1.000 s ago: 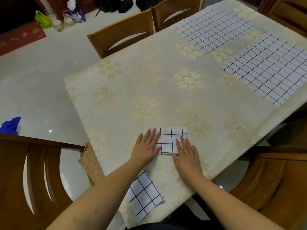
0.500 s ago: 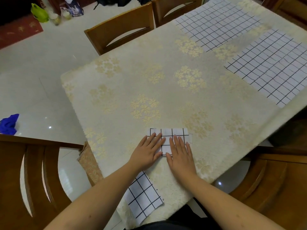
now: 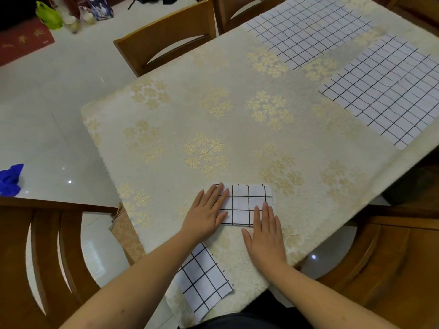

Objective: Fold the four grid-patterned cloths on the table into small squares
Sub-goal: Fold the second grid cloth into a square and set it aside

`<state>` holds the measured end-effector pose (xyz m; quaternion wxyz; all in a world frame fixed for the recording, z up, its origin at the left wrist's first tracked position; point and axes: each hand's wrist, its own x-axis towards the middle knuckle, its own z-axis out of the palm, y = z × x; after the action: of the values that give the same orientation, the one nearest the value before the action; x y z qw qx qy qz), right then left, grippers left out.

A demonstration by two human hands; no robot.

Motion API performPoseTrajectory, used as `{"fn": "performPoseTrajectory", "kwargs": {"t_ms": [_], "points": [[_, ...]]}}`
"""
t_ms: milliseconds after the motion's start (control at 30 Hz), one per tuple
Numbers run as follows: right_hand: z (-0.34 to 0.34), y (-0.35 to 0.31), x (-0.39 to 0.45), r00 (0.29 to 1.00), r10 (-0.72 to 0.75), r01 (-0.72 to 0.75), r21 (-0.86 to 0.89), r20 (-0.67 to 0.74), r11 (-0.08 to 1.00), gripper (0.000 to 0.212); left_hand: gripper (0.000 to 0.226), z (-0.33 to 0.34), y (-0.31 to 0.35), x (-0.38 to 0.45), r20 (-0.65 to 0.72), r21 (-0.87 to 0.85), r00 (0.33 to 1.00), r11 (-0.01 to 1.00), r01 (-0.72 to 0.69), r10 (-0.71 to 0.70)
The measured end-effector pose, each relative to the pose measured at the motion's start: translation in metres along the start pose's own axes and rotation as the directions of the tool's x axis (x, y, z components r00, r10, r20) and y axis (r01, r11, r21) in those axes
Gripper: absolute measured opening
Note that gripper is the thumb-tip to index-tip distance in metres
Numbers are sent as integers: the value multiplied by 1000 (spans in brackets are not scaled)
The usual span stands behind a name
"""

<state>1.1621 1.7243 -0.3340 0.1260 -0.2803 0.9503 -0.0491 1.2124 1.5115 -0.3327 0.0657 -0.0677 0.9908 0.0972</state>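
Hands flat, fingers together: left hand [image 3: 206,216] and right hand [image 3: 266,235] press the folded grid cloth [image 3: 247,204] onto the floral tablecloth [image 3: 213,110] at the near edge, another folded cloth [image 3: 203,279] beneath the left forearm, two unfolded grid cloths [image 3: 382,91] far right

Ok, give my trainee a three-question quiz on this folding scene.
1. True or false: both hands press flat on the folded cloth at the near edge.
2. How many cloths still lie unfolded at the far end?
3. Where is the other folded cloth? A) on a chair B) under the left forearm, at the table's near edge C) on the floor

Key:
1. True: left hand and right hand both lie palm-down on it.
2. Two: one farther off, one to the right.
3. B
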Motion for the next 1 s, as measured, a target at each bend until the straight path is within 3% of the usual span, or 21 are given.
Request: {"fn": "performPoseTrajectory", "kwargs": {"t_ms": [233,367,533,700,1000], "points": [[7,-7,-19,999,33,-33,9,-12,999,77,63,5,5,3,7,-19,998,998,60,-60],[-4,-12,0,998,-41,43,24,-47,999,67,60,1,7,3,-23,-15,998,998,64,-64],[-22,-37,49,996,-80,82,52,-44,995,59,57,7,15,8,31,-138,999,990,-32,37],[-12,-43,58,995,-90,90,-3,46,996,58,54,13,10,5,27,-112,997,991,-75,79],[-8,-1,46,997,-60,61,-10,55,998,68,65,9,5,0,78,-9,994,997,79,-78]]}}
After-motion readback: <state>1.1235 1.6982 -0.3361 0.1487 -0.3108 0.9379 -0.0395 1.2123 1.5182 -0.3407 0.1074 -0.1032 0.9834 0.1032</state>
